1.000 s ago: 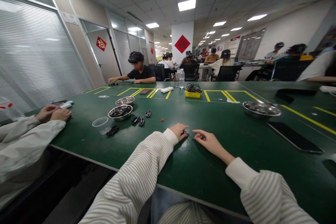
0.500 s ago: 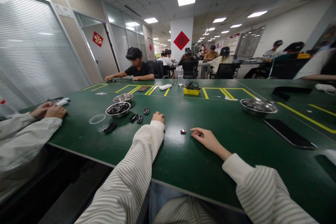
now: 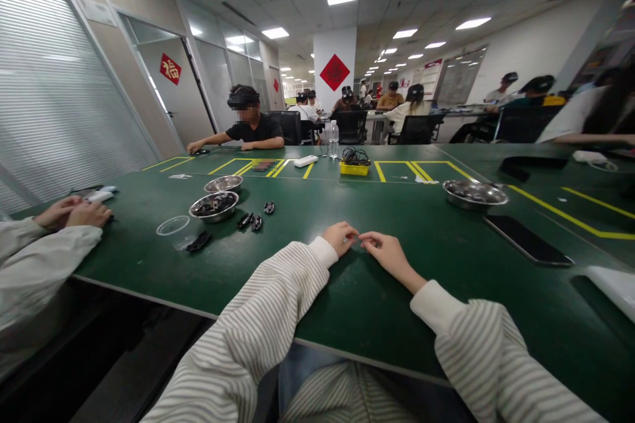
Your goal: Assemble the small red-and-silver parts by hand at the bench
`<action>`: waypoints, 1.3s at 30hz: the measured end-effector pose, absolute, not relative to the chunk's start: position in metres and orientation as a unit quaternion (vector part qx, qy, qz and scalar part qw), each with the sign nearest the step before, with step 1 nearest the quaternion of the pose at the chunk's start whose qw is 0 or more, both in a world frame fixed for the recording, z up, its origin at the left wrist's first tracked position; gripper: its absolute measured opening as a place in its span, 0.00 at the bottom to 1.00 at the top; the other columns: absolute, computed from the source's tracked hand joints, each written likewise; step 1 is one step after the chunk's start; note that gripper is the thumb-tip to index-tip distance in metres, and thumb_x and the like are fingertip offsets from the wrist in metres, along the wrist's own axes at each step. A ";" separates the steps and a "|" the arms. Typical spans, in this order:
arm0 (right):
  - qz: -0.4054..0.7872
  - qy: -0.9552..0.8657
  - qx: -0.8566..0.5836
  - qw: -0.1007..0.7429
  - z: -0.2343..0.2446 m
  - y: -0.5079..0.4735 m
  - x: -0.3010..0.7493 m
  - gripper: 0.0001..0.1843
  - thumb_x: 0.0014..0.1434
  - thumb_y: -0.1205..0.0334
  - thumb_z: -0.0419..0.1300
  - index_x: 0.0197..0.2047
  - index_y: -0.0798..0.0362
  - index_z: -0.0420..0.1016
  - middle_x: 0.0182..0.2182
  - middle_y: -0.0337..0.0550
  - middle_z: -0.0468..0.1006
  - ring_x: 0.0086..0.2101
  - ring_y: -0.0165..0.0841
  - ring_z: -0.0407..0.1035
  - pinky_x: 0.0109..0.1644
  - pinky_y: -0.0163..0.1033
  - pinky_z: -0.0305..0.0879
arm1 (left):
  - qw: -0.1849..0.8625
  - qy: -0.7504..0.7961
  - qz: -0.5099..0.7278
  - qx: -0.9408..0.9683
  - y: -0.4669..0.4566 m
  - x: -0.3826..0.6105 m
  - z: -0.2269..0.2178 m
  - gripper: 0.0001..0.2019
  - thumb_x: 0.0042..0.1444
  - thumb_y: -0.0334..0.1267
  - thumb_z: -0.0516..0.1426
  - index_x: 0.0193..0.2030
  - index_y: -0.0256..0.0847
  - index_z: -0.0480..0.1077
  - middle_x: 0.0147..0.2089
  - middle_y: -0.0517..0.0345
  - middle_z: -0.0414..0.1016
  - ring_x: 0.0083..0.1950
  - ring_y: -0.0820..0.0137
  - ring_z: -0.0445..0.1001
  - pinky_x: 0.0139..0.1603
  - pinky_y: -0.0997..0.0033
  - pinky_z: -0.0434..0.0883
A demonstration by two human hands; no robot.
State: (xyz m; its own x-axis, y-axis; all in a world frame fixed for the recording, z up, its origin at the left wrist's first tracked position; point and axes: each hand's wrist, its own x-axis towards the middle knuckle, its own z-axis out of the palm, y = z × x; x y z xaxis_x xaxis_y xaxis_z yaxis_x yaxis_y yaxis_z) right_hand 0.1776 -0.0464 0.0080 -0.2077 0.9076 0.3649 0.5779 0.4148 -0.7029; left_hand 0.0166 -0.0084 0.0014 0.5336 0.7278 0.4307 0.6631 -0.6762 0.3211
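My left hand (image 3: 339,236) and my right hand (image 3: 385,252) rest on the green table (image 3: 347,304), and their fingertips meet in a pinch just past the table's middle. Both hands come out of striped sleeves. Whatever sits between the fingertips is hidden by the fingers. A steel bowl (image 3: 213,205) filled with small black parts stands to the left, and a few loose black parts (image 3: 251,221) lie beside it.
A second steel bowl (image 3: 223,183), a clear plastic lid (image 3: 172,226) and another black part (image 3: 198,242) lie to the left. On the right are a steel bowl (image 3: 475,193) and a dark phone (image 3: 526,239). A co-worker's hands (image 3: 74,213) rest at far left. Another person (image 3: 248,125) sits across.
My left hand reached out to a small red bead, then drew back to meet my right hand. The bead and the small dark part that lay between my hands no longer show.
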 end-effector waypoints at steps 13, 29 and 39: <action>0.210 -0.757 -0.496 0.370 0.008 -0.048 0.178 0.13 0.47 0.64 0.51 0.34 0.54 0.73 0.24 0.39 0.75 0.26 0.29 0.67 0.32 0.33 0.61 | 0.037 0.468 0.205 0.859 -0.009 -0.007 0.002 0.27 0.35 0.47 0.60 0.45 0.40 0.64 0.39 0.55 0.65 0.38 0.67 0.64 0.41 0.68 0.64; 0.058 -0.810 -0.521 0.262 0.000 -0.025 0.168 0.11 0.50 0.58 0.53 0.35 0.45 0.73 0.28 0.40 0.72 0.29 0.30 0.64 0.27 0.31 0.53 | 0.067 0.486 0.183 0.852 -0.007 -0.001 -0.003 0.12 0.44 0.39 0.55 0.37 0.42 0.70 0.30 0.60 0.68 0.31 0.73 0.67 0.33 0.76 0.65; 0.167 -0.784 -0.461 0.381 0.009 -0.039 0.171 0.09 0.48 0.59 0.54 0.31 0.53 0.73 0.26 0.41 0.75 0.26 0.29 0.67 0.31 0.33 0.61 | 0.073 0.407 0.284 0.865 -0.013 0.004 -0.002 0.10 0.46 0.35 0.55 0.37 0.40 0.70 0.31 0.60 0.67 0.31 0.77 0.66 0.34 0.78 0.66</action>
